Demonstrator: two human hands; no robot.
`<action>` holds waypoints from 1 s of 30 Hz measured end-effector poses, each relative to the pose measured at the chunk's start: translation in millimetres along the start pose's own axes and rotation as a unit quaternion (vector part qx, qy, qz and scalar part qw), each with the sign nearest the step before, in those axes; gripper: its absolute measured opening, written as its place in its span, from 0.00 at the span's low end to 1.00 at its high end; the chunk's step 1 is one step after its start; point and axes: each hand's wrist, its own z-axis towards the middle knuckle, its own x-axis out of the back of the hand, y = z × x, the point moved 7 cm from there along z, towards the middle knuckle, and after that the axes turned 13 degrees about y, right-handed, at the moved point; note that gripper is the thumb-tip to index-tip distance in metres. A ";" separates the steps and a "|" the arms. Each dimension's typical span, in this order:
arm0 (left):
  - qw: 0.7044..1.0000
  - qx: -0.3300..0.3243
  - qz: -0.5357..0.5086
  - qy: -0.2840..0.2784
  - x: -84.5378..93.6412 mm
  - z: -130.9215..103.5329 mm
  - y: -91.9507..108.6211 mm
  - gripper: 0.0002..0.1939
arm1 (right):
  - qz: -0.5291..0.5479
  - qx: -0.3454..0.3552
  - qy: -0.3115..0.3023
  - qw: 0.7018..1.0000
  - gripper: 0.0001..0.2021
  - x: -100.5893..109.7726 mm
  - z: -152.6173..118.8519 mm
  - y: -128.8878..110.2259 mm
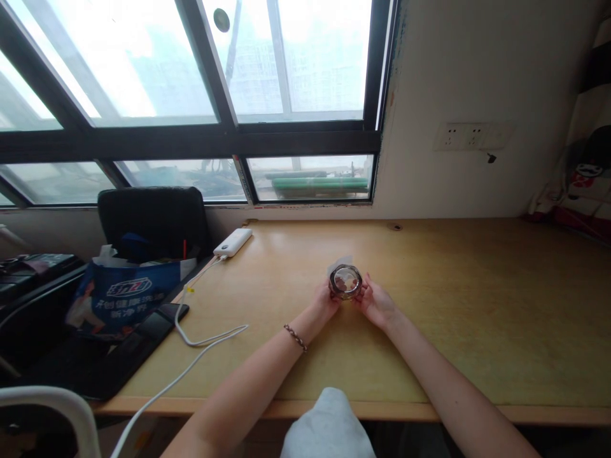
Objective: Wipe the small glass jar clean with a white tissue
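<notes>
A round, faceted glass object [345, 282] with a brownish tint is held between my two hands over the middle of the table. My left hand [327, 301] is closed on its left side, partly hidden behind it. On the right side, my right hand [375, 301] has its fingertips against the lower edge of the glass. A pale, translucent sheet [340, 263] shows just behind the glass object, near its upper left. A braided bracelet [296, 338] circles my left wrist.
A white power bank [233, 242] lies at the table's back left, its white cable [210, 344] looping over the left edge. Left of the wooden table [477, 318] are a black chair [153, 219] and a blue bag [121, 299]. Fabric items [589, 172] stand at the far right.
</notes>
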 end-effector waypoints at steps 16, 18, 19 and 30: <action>0.932 -0.302 0.201 0.022 -10.5 -39.5 36.2 0.11 | 0.220 0.042 0.052 0.973 0.12 21.1 11.8 -23.8; 0.946 -0.271 0.173 0.045 -5.7 -36.1 34.5 0.11 | 0.230 0.043 0.051 0.971 0.12 22.1 12.6 -24.4; 0.950 -0.263 0.156 0.057 -3.1 -34.9 35.5 0.11 | 0.234 0.046 0.049 0.970 0.12 22.5 13.1 -25.0; 0.889 -0.398 0.224 -0.034 -23.7 -53.1 47.7 0.17 | 0.216 0.034 0.068 0.973 0.12 23.7 17.7 -14.4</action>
